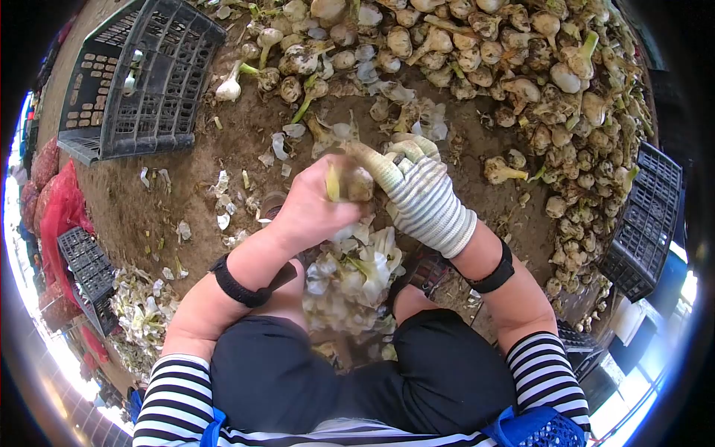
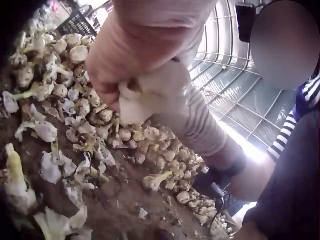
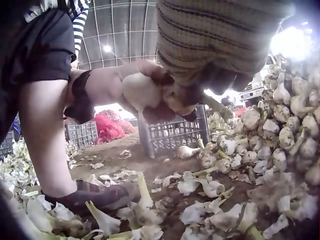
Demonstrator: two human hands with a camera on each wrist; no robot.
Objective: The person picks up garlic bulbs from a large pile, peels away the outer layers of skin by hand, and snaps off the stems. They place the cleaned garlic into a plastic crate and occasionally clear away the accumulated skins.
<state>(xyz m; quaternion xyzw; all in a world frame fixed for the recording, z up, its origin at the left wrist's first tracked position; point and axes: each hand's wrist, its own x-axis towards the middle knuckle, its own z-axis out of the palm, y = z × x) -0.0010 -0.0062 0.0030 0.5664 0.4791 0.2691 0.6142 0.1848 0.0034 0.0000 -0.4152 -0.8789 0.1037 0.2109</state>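
My bare left hand (image 1: 316, 197) grips garlic in front of my knees, a pale yellow stalk (image 1: 332, 182) showing beside its fingers. In the right wrist view a smooth white garlic bulb (image 3: 141, 92) sits in that hand. Against it is a browner, dirt-marked garlic bulb (image 3: 176, 97), its stalk pointing right. The striped glove on my right hand (image 1: 428, 186) has its thumb reaching over the garlic and its fingers curled at the brown bulb. Part of the white bulb (image 2: 155, 95) also shows in the left wrist view. Blur and fingers hide the exact contact.
A large heap of unpeeled garlic (image 1: 521, 67) spreads ahead and right. Black plastic crates stand front left (image 1: 149, 82) and at right (image 1: 644, 220). Peeled skins (image 1: 354, 276) pile between my feet, with more scattered on the dirt floor. Red mesh sacks (image 1: 63, 205) lie at far left.
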